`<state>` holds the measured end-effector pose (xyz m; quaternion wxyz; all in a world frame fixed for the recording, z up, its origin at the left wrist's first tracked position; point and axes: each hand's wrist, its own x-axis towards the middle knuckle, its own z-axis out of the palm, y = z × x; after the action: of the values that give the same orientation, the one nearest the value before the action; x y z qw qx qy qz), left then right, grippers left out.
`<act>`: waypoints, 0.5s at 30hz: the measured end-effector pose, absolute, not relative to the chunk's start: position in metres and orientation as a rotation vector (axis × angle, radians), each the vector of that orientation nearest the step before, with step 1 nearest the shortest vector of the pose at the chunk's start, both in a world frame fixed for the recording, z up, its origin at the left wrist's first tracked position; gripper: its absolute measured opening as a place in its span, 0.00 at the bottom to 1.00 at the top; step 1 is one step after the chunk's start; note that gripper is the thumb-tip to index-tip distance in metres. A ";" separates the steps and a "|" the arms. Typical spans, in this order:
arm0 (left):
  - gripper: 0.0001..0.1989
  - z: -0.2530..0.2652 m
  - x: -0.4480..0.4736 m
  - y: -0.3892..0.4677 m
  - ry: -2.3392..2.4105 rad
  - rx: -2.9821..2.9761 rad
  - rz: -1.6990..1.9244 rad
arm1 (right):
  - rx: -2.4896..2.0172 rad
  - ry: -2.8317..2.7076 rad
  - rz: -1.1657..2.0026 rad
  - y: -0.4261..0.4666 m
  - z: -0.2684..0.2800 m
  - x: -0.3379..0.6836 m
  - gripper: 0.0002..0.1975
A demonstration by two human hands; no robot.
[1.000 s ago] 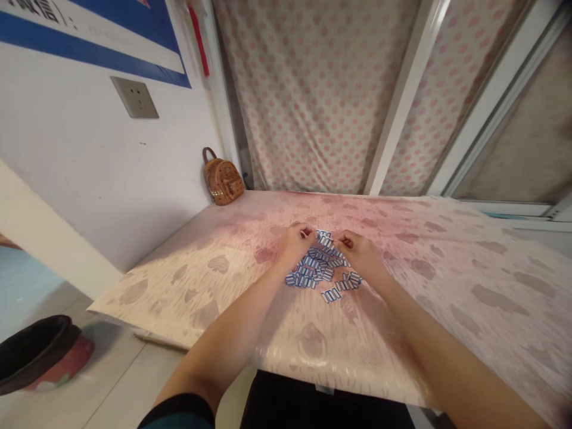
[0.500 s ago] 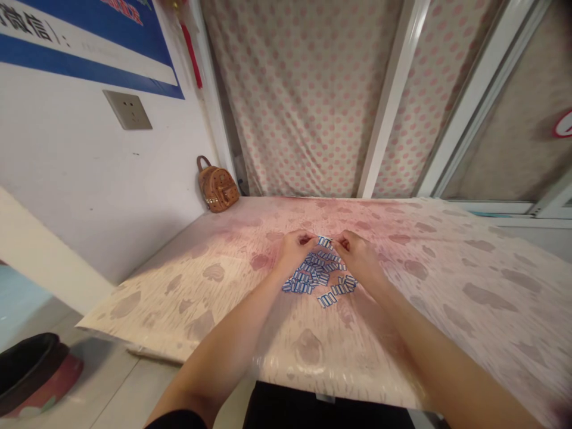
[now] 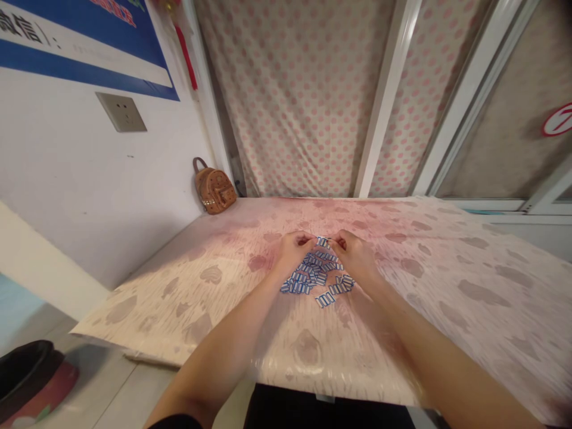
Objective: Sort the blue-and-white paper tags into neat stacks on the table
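A small blue-and-white striped piece (image 3: 323, 242) is pinched between my two hands above the table. My left hand (image 3: 298, 245) grips its left end with closed fingers. At its right end, my right hand (image 3: 351, 247) is closed in a similar pinch. Just below and nearer to me lies a loose pile of the same striped pieces (image 3: 304, 279), several overlapping. One separate piece (image 3: 325, 300) lies at the pile's near edge. Too little detail shows to tell exactly what the pieces are.
A patterned cloth (image 3: 214, 310) covers the table. A small brown backpack (image 3: 215, 189) stands at the back left against the wall, under a socket (image 3: 121, 112). Behind the table hangs a dotted curtain (image 3: 295, 107). A dark-and-red container (image 3: 36, 381) sits on the floor at left.
The view has shifted slightly. Both hands stay in nearly the same place, still holding the striped piece, and the pile looks unchanged.
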<state>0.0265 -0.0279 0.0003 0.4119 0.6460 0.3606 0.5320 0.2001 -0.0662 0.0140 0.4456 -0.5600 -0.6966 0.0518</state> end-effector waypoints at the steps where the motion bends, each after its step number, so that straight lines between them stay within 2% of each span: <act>1: 0.06 0.000 0.027 -0.027 0.902 1.600 1.339 | -1.384 -1.726 0.142 -0.066 0.014 0.200 0.07; 9: 0.06 0.002 0.027 -0.026 0.889 1.534 1.336 | -1.331 -1.705 0.123 -0.063 0.011 0.201 0.05; 10: 0.06 0.002 0.027 -0.027 0.893 1.527 1.343 | -1.307 -1.714 0.089 -0.063 0.011 0.202 0.07; 13: 0.06 0.005 0.027 -0.028 0.899 1.478 1.329 | -1.261 -1.836 -0.061 -0.063 0.011 0.202 0.21; 15: 0.05 0.008 0.028 -0.030 0.902 1.427 1.310 | -1.280 -1.937 -0.165 -0.064 0.011 0.201 0.24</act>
<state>0.0276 -0.0296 0.0078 0.4815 0.5854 0.3698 0.5374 0.2009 -0.0640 0.0108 0.3958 -0.5049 -0.7643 -0.0651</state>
